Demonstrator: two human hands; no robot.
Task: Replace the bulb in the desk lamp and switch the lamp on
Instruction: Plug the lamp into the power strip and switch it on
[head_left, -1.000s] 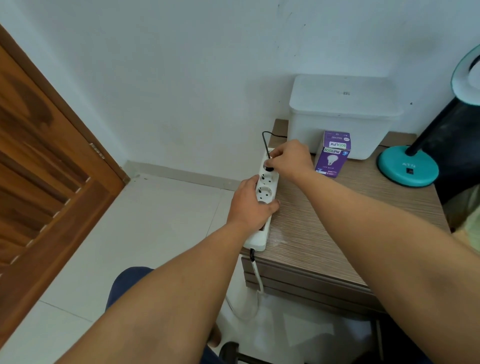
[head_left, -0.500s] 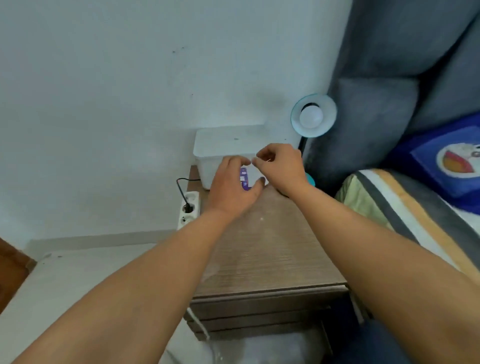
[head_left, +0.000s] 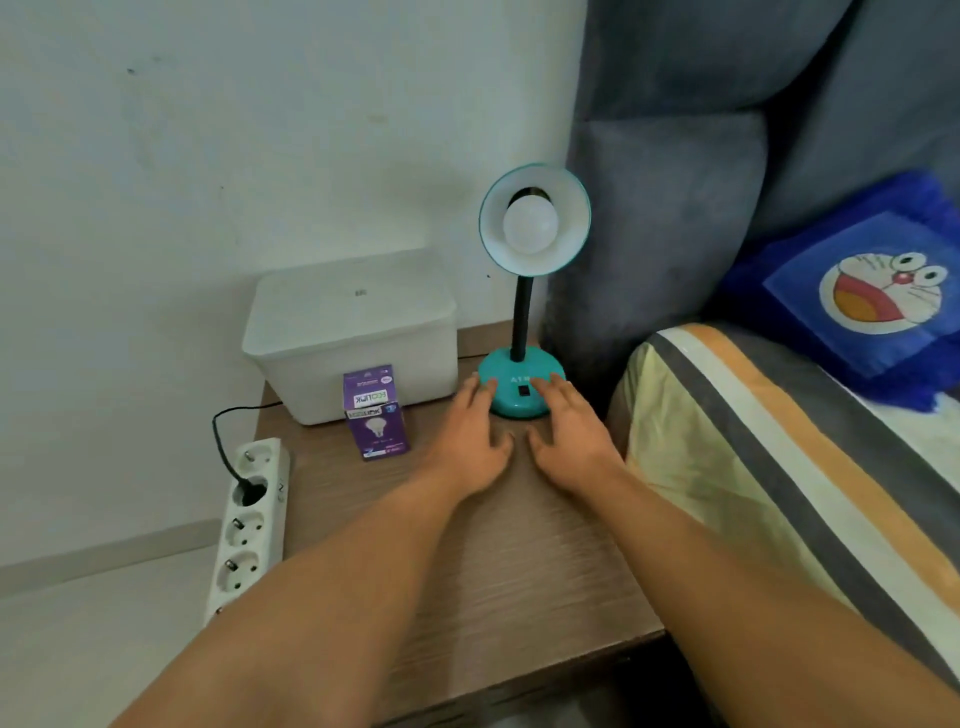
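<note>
On the table, the left hand and right hand lie spread, grasping nothing, fingertips touching the lamp base. Farther back, a bulb sits unlit in the shade; with the plug in the strip at the left, pressing the switch seems all that's left.

Lamp base front edges hidden under fingertips | power strip near end behind left forearm, 7 o'clock | cartoon pillow cut off, 3 o'clock | bulb box small print illegible

Dim, even, bluish room light with soft shadows, no glare, the lamp bulb unlit, slight softness throughout, and wide-angle bending toward three and nine o'clock.
</note>
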